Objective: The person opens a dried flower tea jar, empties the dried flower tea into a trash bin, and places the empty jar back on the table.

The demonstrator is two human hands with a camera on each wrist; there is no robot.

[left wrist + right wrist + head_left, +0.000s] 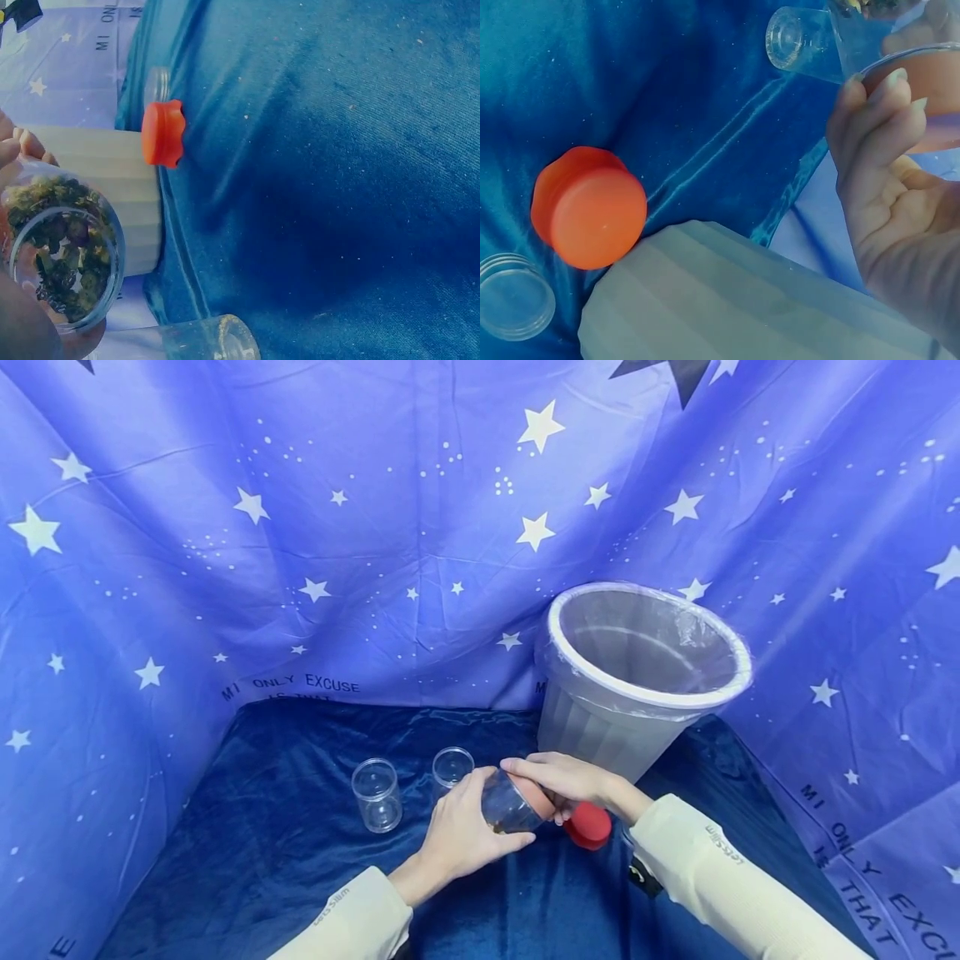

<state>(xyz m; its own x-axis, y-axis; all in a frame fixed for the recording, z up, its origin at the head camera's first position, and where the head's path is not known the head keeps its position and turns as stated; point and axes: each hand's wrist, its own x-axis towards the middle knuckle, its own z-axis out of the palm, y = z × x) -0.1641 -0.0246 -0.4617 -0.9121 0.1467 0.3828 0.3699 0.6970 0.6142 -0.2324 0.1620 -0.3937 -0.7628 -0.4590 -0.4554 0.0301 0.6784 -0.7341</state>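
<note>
My left hand (459, 833) grips the tilted clear jar (504, 804) round its body, my right hand (572, 778) holds its orange lid (532, 795), and the jar sits between them, near the bin (600, 727).

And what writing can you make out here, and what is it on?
"MI ONLY EXCUSE IS THAT": starry backdrop, repeated, partly cut off.
"LetsSlim": right sleeve.
"LetsSlim": left sleeve, slightly blurred.
Black wrist device: any marking is too small to read.
</note>
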